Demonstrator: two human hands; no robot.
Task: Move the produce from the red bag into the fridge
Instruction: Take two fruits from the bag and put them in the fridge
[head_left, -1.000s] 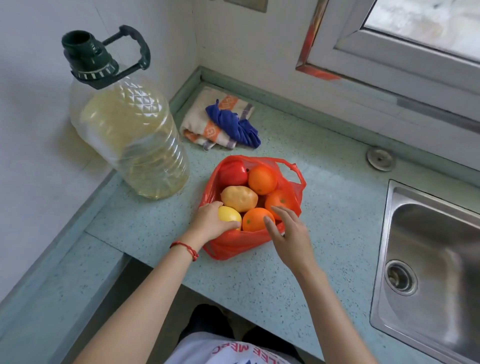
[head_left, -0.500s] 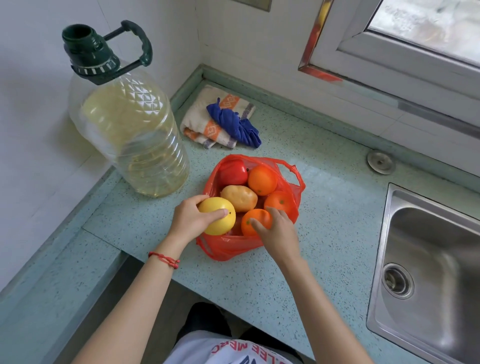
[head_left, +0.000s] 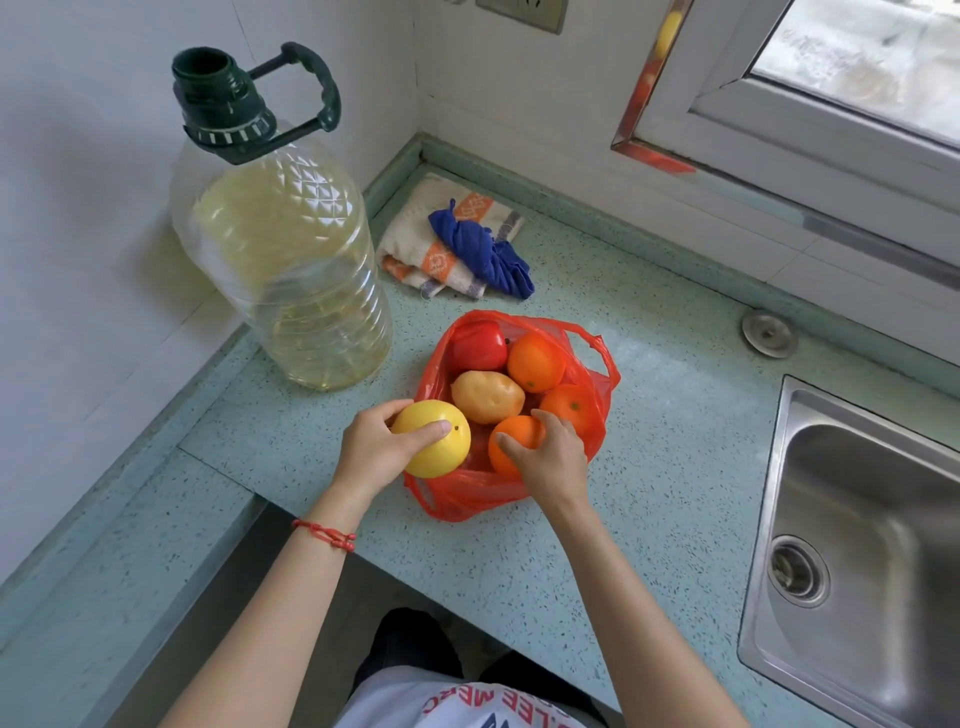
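A red plastic bag (head_left: 597, 410) lies open on the green speckled counter. In it sit a red pepper (head_left: 478, 348), a potato (head_left: 485, 397) and two oranges (head_left: 535, 361) (head_left: 569, 408). My left hand (head_left: 376, 449) grips a yellow fruit (head_left: 439, 447), lifted at the bag's left rim. My right hand (head_left: 548, 457) curls round a third orange (head_left: 511, 441) at the bag's near side, still inside the bag. No fridge is in view.
A large oil bottle (head_left: 283, 249) with a green cap stands left of the bag. Folded cloths (head_left: 457, 244) lie behind it by the wall. A steel sink (head_left: 862, 545) is at the right. The counter (head_left: 675, 467) has a cut-out front edge near me.
My left hand has lifted the yellow fruit up out of the bag toward the left. My right hand has closed its fingers over the near orange.
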